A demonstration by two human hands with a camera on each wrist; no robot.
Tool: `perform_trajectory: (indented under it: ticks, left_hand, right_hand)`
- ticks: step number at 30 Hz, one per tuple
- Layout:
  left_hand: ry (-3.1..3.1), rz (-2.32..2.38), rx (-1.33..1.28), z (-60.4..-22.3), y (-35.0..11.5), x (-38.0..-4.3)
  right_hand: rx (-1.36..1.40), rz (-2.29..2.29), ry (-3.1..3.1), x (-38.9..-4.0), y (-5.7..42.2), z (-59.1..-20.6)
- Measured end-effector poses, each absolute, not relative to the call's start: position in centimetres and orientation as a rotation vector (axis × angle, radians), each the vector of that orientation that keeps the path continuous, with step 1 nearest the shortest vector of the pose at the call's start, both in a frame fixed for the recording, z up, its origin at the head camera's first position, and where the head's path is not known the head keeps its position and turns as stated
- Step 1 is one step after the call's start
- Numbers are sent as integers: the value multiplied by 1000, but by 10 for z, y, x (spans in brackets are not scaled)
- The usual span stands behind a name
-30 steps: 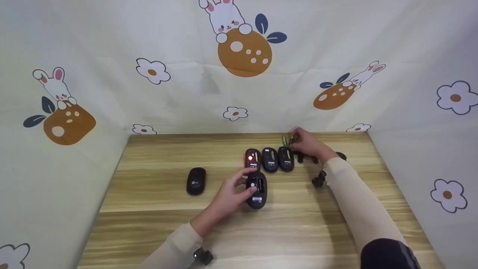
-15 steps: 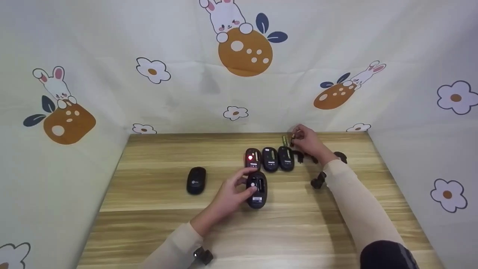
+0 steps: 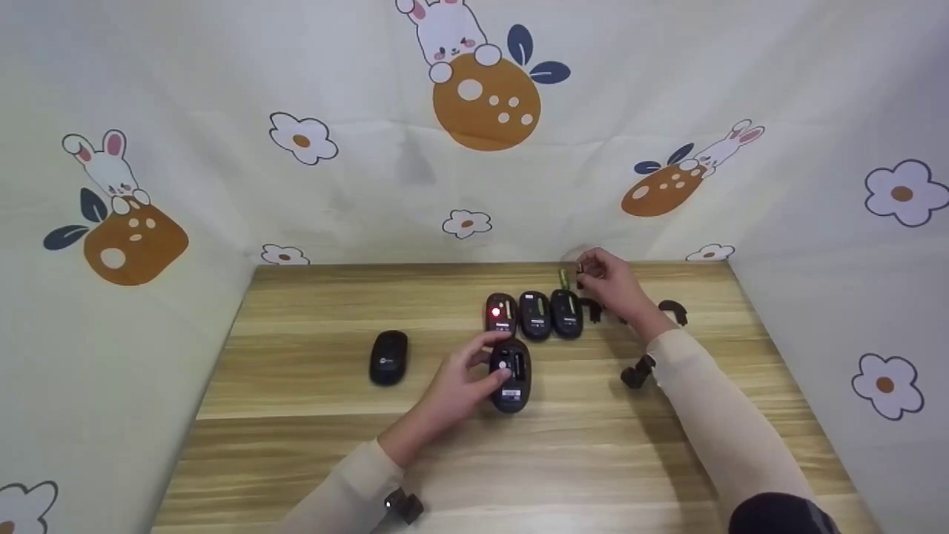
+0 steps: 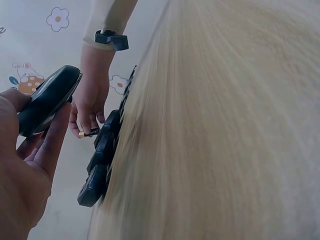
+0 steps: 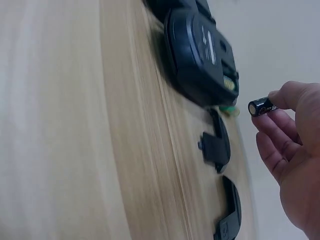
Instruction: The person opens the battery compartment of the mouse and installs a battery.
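My left hand (image 3: pixel 461 380) holds a black computer mouse (image 3: pixel 511 397) with its underside facing up. The mouse's battery slot looks dark, with no battery visible in it. Beyond the mice, my right hand (image 3: pixel 614 285) pinches a small battery (image 5: pixel 262 106), black with a copper-coloured end, between thumb and fingertips. In the right wrist view it is held off the table. A green battery (image 3: pixel 563 279) lies just left of that hand, behind the rightmost mouse of a row.
Three overturned mice stand side by side, the left mouse (image 3: pixel 501 305) glowing red, then a middle mouse (image 3: pixel 534 319) and a right mouse (image 3: pixel 567 319). Another mouse (image 3: pixel 389 358) sits upright at left. Curved black covers (image 3: pixel 673 310) lie near my right wrist. Patterned cloth (image 3: pixel 371 185) backs the table.
My right hand has picked the battery up from beside the green one and turned it in its fingers. My left hand and its mouse have stayed in place.
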State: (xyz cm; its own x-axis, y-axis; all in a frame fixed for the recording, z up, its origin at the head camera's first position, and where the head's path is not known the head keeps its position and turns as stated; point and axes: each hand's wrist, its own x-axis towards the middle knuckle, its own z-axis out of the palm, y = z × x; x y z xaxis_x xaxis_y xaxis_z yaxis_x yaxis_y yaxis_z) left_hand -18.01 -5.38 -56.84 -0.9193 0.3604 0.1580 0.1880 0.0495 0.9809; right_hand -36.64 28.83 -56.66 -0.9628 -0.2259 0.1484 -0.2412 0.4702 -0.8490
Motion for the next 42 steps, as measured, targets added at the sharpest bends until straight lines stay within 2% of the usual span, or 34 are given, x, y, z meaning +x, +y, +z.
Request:
perform_trajectory:
  ticks: [30,42]
  left_hand:
    - [2176,2018,562,-565,-52,-180]
    - [2163,2022,571,-564,-52,-180]
  right_hand:
    - [664,1801,-2483,-279,239,-520]
    - [751,1836,-2457,-255,223,-510]
